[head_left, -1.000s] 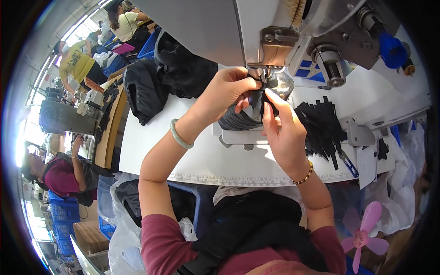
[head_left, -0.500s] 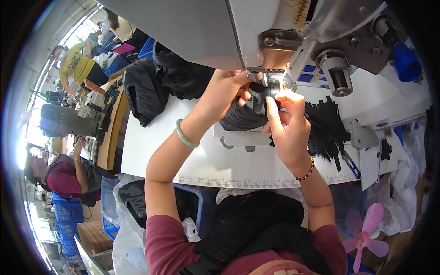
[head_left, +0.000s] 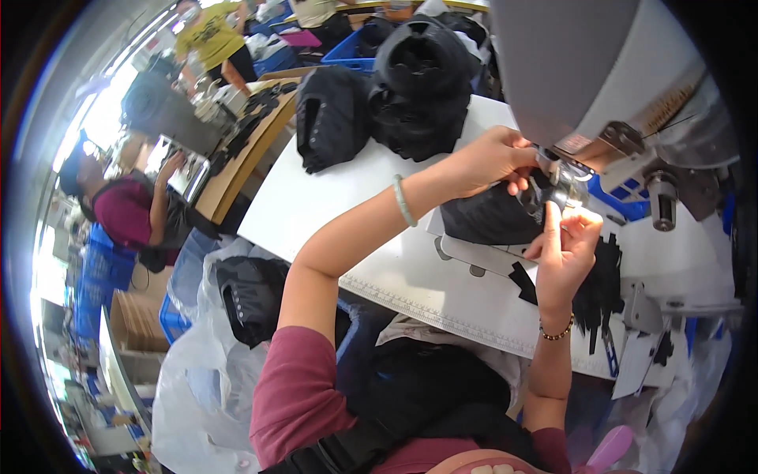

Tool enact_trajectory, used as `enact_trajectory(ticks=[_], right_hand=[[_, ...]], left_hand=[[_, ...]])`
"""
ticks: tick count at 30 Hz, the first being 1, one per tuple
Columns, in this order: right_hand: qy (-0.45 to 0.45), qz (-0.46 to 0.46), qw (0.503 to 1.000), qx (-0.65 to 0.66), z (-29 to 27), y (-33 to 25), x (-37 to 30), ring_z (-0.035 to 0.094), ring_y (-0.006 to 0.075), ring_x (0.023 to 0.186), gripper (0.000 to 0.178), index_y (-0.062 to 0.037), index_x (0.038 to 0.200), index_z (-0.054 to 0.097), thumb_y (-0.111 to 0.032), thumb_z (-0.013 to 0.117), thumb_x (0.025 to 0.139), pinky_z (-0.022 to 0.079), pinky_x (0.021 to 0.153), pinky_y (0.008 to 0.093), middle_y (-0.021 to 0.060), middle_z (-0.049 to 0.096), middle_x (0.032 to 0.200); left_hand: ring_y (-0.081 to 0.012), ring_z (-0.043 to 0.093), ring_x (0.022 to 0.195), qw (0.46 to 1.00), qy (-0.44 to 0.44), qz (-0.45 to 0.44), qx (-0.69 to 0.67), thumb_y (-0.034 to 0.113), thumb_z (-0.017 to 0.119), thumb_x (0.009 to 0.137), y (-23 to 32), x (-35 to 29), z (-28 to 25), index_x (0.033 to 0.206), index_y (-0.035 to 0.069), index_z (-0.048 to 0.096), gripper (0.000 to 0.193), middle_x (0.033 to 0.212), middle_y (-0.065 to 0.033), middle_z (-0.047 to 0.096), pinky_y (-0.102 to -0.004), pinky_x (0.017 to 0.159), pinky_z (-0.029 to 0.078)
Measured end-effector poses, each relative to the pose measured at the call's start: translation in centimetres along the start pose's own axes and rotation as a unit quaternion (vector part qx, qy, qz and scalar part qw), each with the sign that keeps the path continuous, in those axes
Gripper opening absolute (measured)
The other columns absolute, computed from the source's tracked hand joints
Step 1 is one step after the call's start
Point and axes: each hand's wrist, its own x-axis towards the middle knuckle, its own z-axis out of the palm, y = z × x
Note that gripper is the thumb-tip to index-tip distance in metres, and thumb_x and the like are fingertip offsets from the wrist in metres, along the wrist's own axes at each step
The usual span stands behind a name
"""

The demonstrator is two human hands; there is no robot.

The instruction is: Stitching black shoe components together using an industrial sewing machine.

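A black shoe upper (head_left: 483, 216) lies under the head of a grey-white sewing machine (head_left: 604, 67), its collar end close to the lit needle area. My left hand (head_left: 499, 163), with a pale green bangle on the wrist, pinches the upper's collar edge from the left. From the near right side my right hand (head_left: 565, 246) holds the same edge between thumb and fingers, a beaded bracelet on its wrist. Glare and my fingers hide the exact spot beneath the needle.
Finished-looking black uppers (head_left: 418, 87) are stacked on the white table (head_left: 335, 212) at the far left. Black strips (head_left: 598, 288) and blue-handled thread snips (head_left: 610, 352) lie on the right. Another upper (head_left: 248, 297) rests by a plastic bag. Co-workers (head_left: 122, 207) are at the left.
The whole view has swung and tilted, so the machine and table sit farther right. Both hands stay on the upper at the needle; the right thumb and fingers look slightly shifted.
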Motion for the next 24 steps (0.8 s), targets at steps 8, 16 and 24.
enact_trajectory(ticks=[8,16,24], right_hand=[[-0.017,-0.018,0.999,-0.023,1.1,-0.6,-1.0,0.045,0.0055,0.038,0.022,-0.0053,0.088,0.037,-0.001,0.058,0.088,0.032,0.035,0.0195,0.0007,0.046,0.062],[-0.183,-0.258,0.928,-0.196,1.7,-4.3,-2.5,0.061,0.0257,0.088,0.064,-0.0055,0.121,0.046,-0.016,0.08,0.068,0.052,0.066,0.0312,0.0101,0.057,0.108],[-0.394,0.102,0.902,0.146,4.7,-2.3,1.5,0.055,0.0014,0.068,0.027,0.0019,0.104,0.058,-0.006,0.069,0.08,0.044,0.058,0.0165,-0.001,0.063,0.083]], left_hand=[[-0.006,0.052,0.059,0.994,-0.038,0.015,0.104,0.018,0.062,0.087,0.3,-1.2,-0.8,0.097,-0.005,0.06,0.025,0.078,-0.002,0.057,-0.0191,0.051,0.044],[-0.0052,0.044,0.067,0.907,-0.192,-0.007,0.376,0.008,0.064,0.077,2.9,-11.4,-3.7,0.094,0.002,0.052,0.021,0.072,0.0009,0.049,-0.0226,0.058,0.038],[-0.0051,0.053,0.079,0.932,-0.03,0.087,0.351,-0.005,0.062,0.08,4.5,-15.2,-4.7,0.121,0.006,0.048,0.044,0.088,-0.0017,0.061,-0.0187,0.07,0.043]])
